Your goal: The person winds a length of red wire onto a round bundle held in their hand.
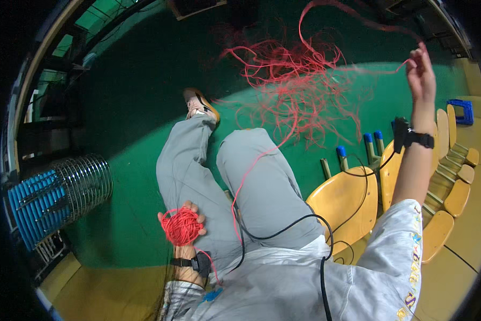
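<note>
A: Widest first: green floor [144, 107] across the upper frame, with a loose tangle of red string [294, 85] sprawled at upper centre.

B: Then grey-trousered legs [224, 176] down the middle, stacked yellow chairs [347, 203] at lower right, a wire-caged blue fan [58, 195] at left.

A: Smaller: right hand [421, 72] raised at upper right, grip pinched together on a single strand running back to the tangle. Black strap [411, 139] at the wrist, black cable [304, 222] trailing down across the lap.

B: Left hand [182, 222] low at centre-left, fingers clamped around a wound red ball [181, 227]. One strand [251, 166] climbing from there over the knee toward the pile.

A: Risks, judged from this: pulling hard with so many loops heaped together, likely to cinch a knot tight in the tangle.

B: Also strand crossing the black cable on the lap, could snag there. Slack grip on the ball, and windings could slip off.
</note>
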A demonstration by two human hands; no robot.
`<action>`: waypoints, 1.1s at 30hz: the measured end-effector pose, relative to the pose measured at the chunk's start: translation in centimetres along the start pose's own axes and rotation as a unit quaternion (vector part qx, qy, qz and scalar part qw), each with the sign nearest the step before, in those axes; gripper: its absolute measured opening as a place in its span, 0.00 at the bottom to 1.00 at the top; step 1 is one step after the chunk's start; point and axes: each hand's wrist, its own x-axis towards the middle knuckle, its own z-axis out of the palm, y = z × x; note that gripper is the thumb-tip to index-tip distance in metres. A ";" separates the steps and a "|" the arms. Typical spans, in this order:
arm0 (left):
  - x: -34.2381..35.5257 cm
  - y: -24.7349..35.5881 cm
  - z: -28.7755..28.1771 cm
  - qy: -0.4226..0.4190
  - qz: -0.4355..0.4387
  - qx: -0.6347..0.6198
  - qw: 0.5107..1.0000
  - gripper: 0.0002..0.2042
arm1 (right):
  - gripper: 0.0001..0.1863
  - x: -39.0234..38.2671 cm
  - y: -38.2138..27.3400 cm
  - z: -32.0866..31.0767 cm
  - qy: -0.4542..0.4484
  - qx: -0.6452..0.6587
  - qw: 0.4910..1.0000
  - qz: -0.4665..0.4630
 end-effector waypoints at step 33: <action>-3.0 0.4 -1.4 -0.071 0.024 0.065 0.995 0.37 | 0.27 -28.1 23.3 24.5 -0.254 -0.674 0.693 0.025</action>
